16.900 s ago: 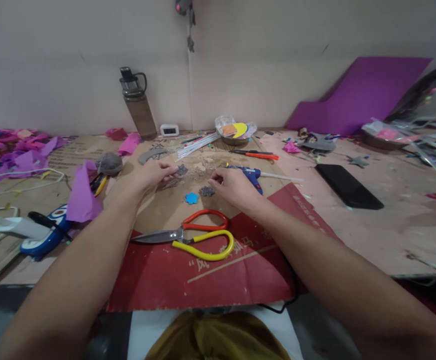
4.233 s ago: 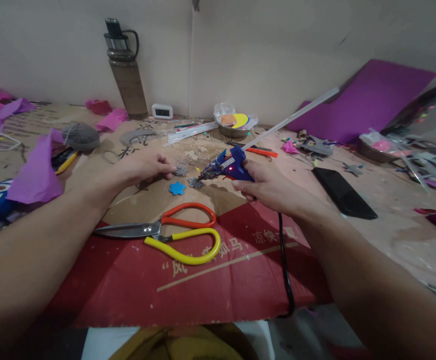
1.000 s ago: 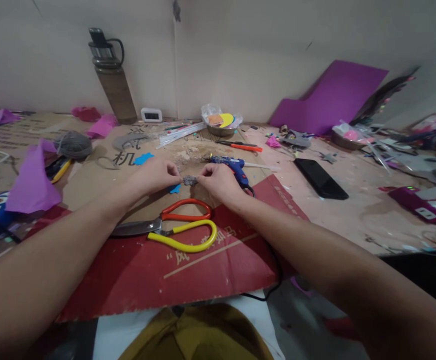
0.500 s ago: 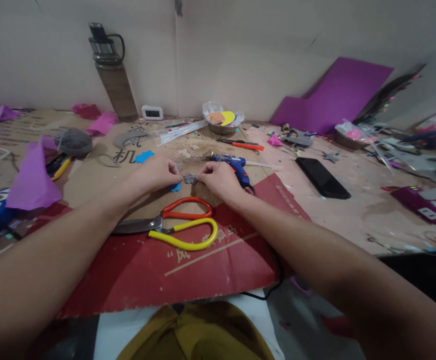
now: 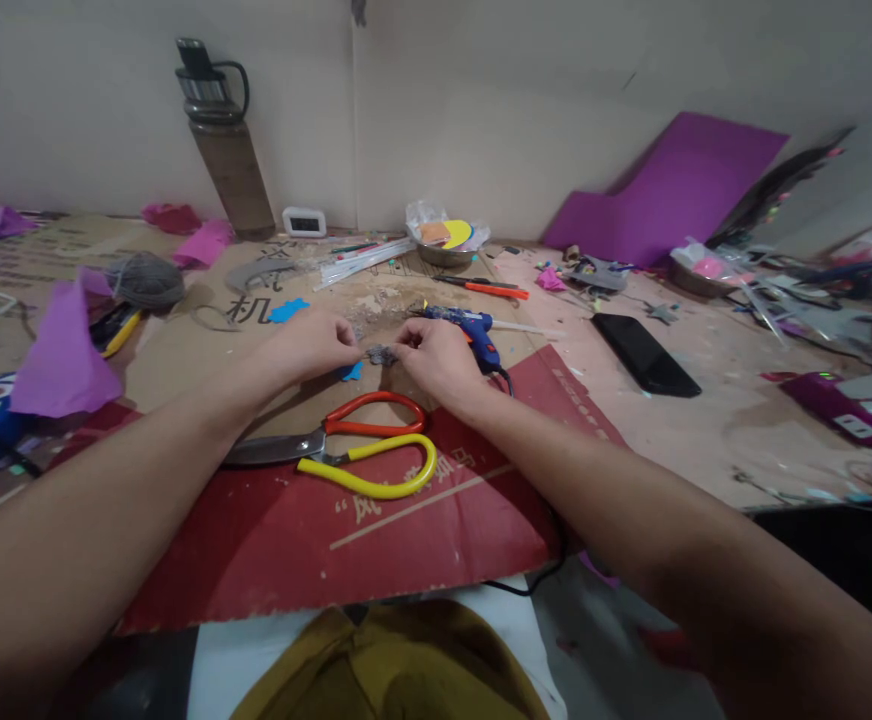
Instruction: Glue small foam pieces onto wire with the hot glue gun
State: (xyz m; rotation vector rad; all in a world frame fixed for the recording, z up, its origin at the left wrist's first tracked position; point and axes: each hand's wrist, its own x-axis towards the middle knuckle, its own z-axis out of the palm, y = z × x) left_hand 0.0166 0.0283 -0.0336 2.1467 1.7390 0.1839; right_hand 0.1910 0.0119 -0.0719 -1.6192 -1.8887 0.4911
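A small grey piece, perhaps yarn or felt (image 5: 382, 355), sits between my two hands over the brown cardboard. My right hand (image 5: 440, 360) pinches its right edge between thumb and fingertips. On the other side, my left hand (image 5: 323, 345) has its fingers drawn together just left of the piece; whether a thread is in them is too small to see. Blue cut-out shapes lie by my left hand, one scalloped (image 5: 288, 310) behind it and another (image 5: 352, 372) under its fingertips. Beyond my right hand rests a blue glue gun (image 5: 473, 330). Scissors (image 5: 368, 450) with red and yellow handles lie nearer me.
A red cardboard sheet (image 5: 278, 560) covers the table's front edge. To the right lie a black phone (image 5: 644, 355) and a purple device (image 5: 845, 405). A tall bottle (image 5: 233, 180), grey yarn ball (image 5: 149, 282), bowl (image 5: 447, 256) and orange-handled cutter (image 5: 496, 290) stand or lie farther back.
My left fingertips have shifted slightly up and away from the grey piece, with a small gap showing. My right hand stays at the piece almost unmoved.
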